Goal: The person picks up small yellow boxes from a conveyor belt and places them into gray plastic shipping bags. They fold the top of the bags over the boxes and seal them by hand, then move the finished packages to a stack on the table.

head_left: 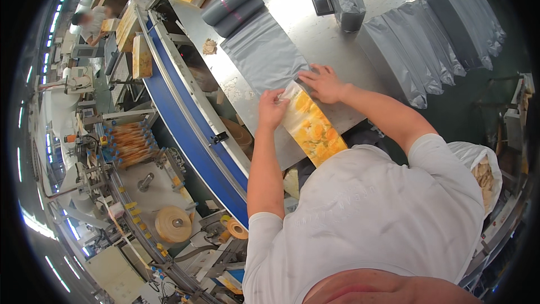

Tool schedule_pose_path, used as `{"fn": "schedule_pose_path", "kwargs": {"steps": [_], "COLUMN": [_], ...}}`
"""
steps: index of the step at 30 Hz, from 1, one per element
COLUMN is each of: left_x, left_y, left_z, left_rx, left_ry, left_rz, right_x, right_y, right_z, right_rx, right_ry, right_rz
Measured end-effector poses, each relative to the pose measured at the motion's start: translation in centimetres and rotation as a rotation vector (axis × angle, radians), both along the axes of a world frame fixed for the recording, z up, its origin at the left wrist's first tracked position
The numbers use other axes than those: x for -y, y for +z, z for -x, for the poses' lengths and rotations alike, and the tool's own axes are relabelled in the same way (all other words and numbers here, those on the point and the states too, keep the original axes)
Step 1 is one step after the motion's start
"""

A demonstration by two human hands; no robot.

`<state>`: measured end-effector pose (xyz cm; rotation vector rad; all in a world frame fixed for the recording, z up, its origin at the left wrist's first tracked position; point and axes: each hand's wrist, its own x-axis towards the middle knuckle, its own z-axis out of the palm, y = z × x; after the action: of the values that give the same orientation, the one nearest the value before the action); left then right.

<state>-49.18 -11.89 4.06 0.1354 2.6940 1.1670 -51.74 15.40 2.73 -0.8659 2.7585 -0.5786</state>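
Observation:
A flat yellow flower-printed packet lies at the near edge of the steel table, its far end at the mouth of a flat grey plastic mailer bag. My left hand pinches the bag's mouth and the packet's left corner. My right hand presses fingers-down on the bag's open end and the packet's far right corner.
Rolled and filled grey bags lie further along the table, with a fanned stack of grey bags to the right. A blue conveyor belt with yellow packets runs on the left. Another person works at far left. Tape rolls sit below.

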Motion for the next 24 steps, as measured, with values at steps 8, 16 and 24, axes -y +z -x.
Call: {"fn": "schedule_pose_path", "kwargs": {"steps": [8, 16, 24], "left_x": [-6.6, -3.7, -0.3], "left_y": [2.8, -4.1, -3.5], "left_z": [0.3, -8.6, -3.3], "left_rx": [-0.063, -0.142, -0.024], "left_ry": [0.255, 0.306, 0.267], "left_rz": [0.295, -0.165, 0.302], "right_x": [-1.1, -1.9, 0.5], "right_y": [4.0, -0.2, -0.9], "right_z": [-2.0, -1.5, 0.1], "right_rx": [-0.003, -0.075, -0.017], "right_ry": [0.047, -0.178, -0.191], "right_rz": [0.071, 0.495, 0.051]}}
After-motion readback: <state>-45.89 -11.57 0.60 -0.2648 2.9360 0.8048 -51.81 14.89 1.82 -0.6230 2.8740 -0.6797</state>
